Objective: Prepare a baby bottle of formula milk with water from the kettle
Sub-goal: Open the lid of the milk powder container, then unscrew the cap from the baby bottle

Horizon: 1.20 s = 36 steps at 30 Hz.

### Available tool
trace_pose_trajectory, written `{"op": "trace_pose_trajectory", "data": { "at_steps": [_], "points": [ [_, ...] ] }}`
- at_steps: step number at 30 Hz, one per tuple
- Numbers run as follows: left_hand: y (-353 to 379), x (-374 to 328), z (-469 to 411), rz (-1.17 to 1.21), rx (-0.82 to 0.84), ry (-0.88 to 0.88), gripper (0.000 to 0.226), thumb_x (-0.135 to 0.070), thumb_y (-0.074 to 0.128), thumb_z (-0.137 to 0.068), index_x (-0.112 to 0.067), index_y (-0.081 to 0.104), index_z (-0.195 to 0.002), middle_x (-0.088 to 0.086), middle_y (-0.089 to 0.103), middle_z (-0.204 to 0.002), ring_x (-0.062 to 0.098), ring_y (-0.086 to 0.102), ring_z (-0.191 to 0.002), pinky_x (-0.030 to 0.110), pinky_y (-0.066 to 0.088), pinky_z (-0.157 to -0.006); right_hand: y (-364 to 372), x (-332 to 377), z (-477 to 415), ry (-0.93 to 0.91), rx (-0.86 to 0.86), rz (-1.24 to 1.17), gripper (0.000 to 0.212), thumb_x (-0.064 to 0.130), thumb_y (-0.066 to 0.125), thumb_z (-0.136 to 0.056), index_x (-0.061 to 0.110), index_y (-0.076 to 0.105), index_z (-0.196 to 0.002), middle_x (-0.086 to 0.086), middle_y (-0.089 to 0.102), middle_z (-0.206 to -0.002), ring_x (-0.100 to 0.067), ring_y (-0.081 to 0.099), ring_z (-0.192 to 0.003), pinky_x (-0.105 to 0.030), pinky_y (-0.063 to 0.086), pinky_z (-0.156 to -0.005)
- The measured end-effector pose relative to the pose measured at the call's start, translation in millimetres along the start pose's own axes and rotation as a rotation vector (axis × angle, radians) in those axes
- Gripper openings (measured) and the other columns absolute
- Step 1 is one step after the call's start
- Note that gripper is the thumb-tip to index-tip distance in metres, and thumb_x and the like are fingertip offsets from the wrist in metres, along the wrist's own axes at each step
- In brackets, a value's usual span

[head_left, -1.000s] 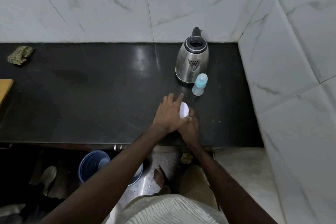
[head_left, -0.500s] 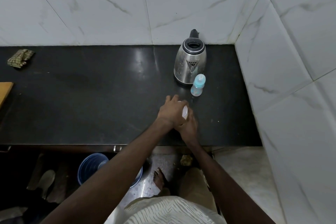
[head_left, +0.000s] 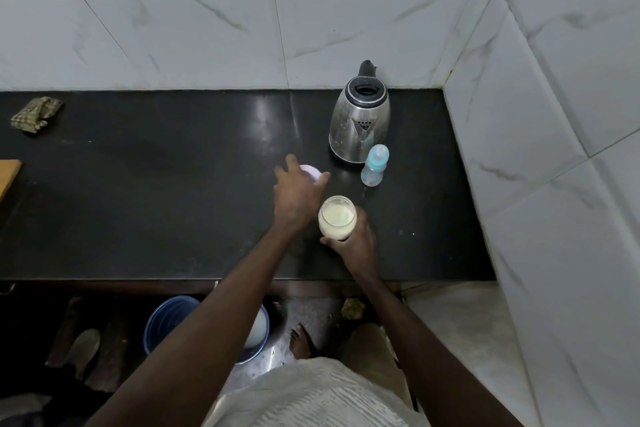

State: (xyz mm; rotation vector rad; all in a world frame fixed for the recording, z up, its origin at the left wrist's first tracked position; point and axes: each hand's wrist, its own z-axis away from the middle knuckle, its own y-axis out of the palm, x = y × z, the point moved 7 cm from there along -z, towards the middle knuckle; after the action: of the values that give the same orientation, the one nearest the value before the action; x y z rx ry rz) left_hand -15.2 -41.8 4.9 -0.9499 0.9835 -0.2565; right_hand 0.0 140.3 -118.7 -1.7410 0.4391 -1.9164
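Now uncapped jar [head_left: 337, 218], creamy powder inside

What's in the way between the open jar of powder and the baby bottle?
Nothing visible. The jar, held in the right hand, and the baby bottle have only bare counter between them; the bottle's cap is on.

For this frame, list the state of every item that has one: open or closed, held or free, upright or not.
Clear jar of pale powder: open, upright, held by right hand.
White round lid: off the jar, under left hand.
Steel electric kettle: upright, lid closed, untouched.
Blue-capped baby bottle: upright, capped, untouched.
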Motion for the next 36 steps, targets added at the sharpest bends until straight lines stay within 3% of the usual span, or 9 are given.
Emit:
{"op": "trace_pose_trajectory", "data": {
  "at_steps": [5,13,15,18,21,24,27,31,36],
  "points": [
    [8.1,56.8,-3.0,0.155,-0.057,0.0,0.074,-0.042,0.089,-0.075,-0.003,0.047,-0.121,0.018,0.049,-0.128,0.041,0.058,-0.111,0.047,0.049,-0.094,-2.2,-1.1,4.2,-0.002,0.075,0.003,0.109,0.035,0.099,-0.056,0.02,0.044,-0.148,-0.001,0.057,-0.147,-0.025,0.053,-0.135,-0.044,0.044,-0.111],
    [49.9,107.7,13.3,-0.047,-0.044,0.103,0.045,-0.037,0.083,-0.083,-0.01,0.049,-0.095,0.013,0.052,-0.106,0.035,0.055,-0.1,0.044,0.047,-0.079,-9.1,-12.2,13.2,0.002,0.169,0.061,0.114,0.024,0.095,-0.064,0.019,0.032,-0.159,0.0,0.041,-0.162,-0.02,0.041,-0.148,-0.044,0.036,-0.121],
    [54.4,106.6,14.5,-0.141,-0.045,0.133,0.055,-0.041,0.085,-0.079,-0.011,0.05,-0.107,0.014,0.049,-0.12,0.036,0.051,-0.111,0.047,0.051,-0.084,-10.2,-14.1,14.2,0.004,0.187,0.056,0.115,0.023,0.094,-0.064,0.021,0.03,-0.16,0.001,0.04,-0.163,-0.019,0.041,-0.148,-0.044,0.037,-0.121],
    [75.5,91.5,6.9,-0.221,0.093,0.339,0.076,-0.034,0.083,-0.08,-0.018,0.045,-0.145,0.016,0.032,-0.158,0.04,0.03,-0.145,0.048,0.043,-0.108,-14.4,-16.1,14.3,0.005,0.194,0.06,0.114,0.02,0.093,-0.065,0.02,0.029,-0.16,-0.001,0.04,-0.163,-0.019,0.04,-0.148,-0.043,0.037,-0.122],
    [91.5,81.6,-1.9,-0.271,0.192,0.482,0.067,-0.02,0.074,-0.086,-0.019,0.048,-0.148,0.013,0.024,-0.168,0.039,0.015,-0.156,0.051,0.042,-0.115,-17.4,-17.3,13.0,0.001,0.201,0.053,0.113,0.016,0.092,-0.066,0.017,0.03,-0.16,-0.002,0.041,-0.162,-0.02,0.042,-0.147,-0.044,0.037,-0.122],
    [90.9,82.8,-5.3,-0.285,0.191,0.395,0.04,-0.026,0.069,-0.093,-0.011,0.058,-0.128,0.014,0.029,-0.165,0.036,0.031,-0.15,0.05,0.052,-0.103,-21.4,-19.1,11.0,0.025,0.203,0.045,0.114,0.014,0.092,-0.067,0.017,0.029,-0.161,-0.001,0.043,-0.16,-0.017,0.046,-0.143,-0.04,0.038,-0.121],
    [87.9,91.0,0.2,-0.322,0.177,0.365,0.031,-0.026,0.063,-0.093,-0.009,0.052,-0.116,0.014,0.034,-0.158,0.038,0.051,-0.13,0.046,0.056,-0.086,-27.6,-21.0,8.5,0.043,0.213,0.038,0.113,0.011,0.091,-0.069,0.017,0.028,-0.162,-0.001,0.042,-0.161,-0.015,0.047,-0.141,-0.028,0.036,-0.118],
    [87.3,106.1,8.5,-0.371,0.137,0.392,0.03,-0.025,0.061,-0.096,-0.003,0.055,-0.116,0.015,0.04,-0.157,0.038,0.055,-0.127,0.045,0.057,-0.085,-34.2,-21.4,5.0,0.042,0.197,0.035,0.107,0.006,0.087,-0.07,0.014,0.031,-0.161,-0.002,0.044,-0.16,-0.014,0.049,-0.14,-0.031,0.038,-0.119],
    [84.4,116.3,20.9,-0.378,0.108,0.371,0.029,-0.021,0.065,-0.093,-0.001,0.056,-0.112,0.02,0.047,-0.151,0.041,0.056,-0.127,0.048,0.059,-0.085,-48.3,-19.4,-8.8,0.032,0.143,0.026,0.094,-0.01,0.064,-0.07,0.009,0.037,-0.158,-0.008,0.048,-0.156,-0.018,0.05,-0.141,-0.033,0.037,-0.121]
  ]
}}
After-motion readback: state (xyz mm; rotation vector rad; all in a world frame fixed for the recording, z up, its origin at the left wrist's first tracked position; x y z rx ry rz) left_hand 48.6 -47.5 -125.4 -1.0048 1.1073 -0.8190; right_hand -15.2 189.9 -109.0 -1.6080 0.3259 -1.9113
